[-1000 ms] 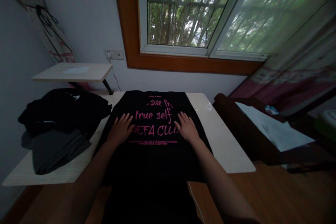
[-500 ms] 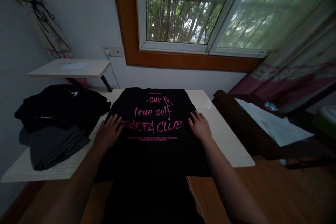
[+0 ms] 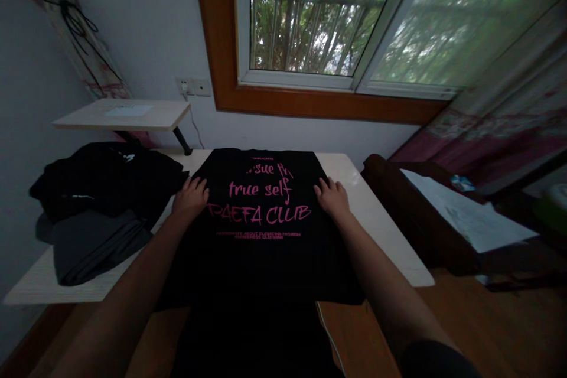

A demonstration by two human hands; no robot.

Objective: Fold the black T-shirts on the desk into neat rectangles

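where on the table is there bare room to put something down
The widest bare patch of table lies between the printed black garment and the table's right edge, beside the right hand. A smaller one shows at the near left corner, beside the folded grey cloth. Farther back on the left is crowded: black clothes lie near the left hand.
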